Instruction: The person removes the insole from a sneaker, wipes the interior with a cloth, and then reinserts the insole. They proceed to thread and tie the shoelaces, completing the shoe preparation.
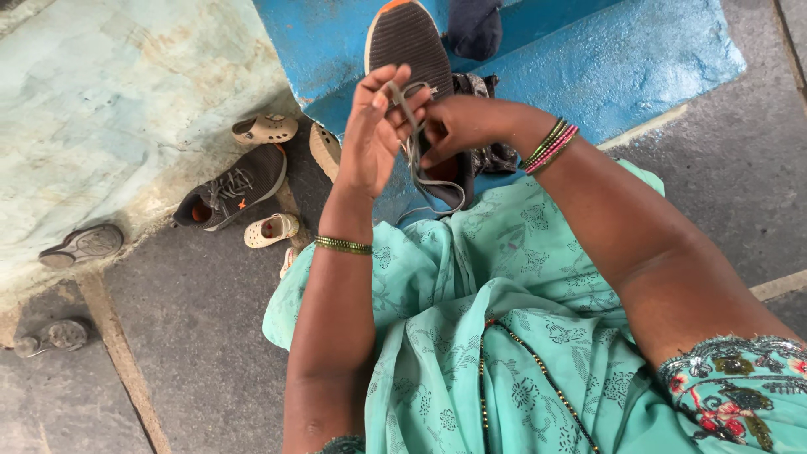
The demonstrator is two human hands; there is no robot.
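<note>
A grey knit sneaker (410,40) with an orange toe edge rests on a blue painted step (622,59), its heel toward me. My left hand (374,126) is raised over it, fingers pinching a loop of the grey shoelace (418,160). My right hand (458,126) grips the same lace close to the shoe's opening, touching the left fingers. Loose lace hangs down in a curve below both hands. Bangles sit on both wrists, and teal patterned cloth covers my lap.
On the grey floor to the left lie a second grey sneaker (234,187), two small beige clogs (266,129) (271,229), and worn shoes (84,245) (52,336) by a pale plastered ledge. A dark sock (475,27) lies on the step.
</note>
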